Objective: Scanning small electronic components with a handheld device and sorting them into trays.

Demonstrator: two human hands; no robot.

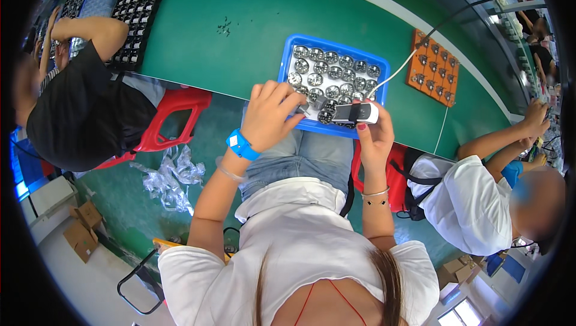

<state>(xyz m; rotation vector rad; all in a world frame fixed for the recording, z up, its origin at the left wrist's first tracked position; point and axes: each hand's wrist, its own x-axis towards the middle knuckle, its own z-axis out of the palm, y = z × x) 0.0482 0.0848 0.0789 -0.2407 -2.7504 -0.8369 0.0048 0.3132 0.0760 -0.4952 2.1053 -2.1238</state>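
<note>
A blue plastic tray (pixel 285 62) is set at the near edge of the green table, packed with rows of round shiny silver parts (pixel 332 71) lying flat. A small white and dark handheld tool (pixel 355 113) with a white cable is held level over the tray's near right corner, and one small metal part (pixel 305 108) is pinched just beside it.
</note>
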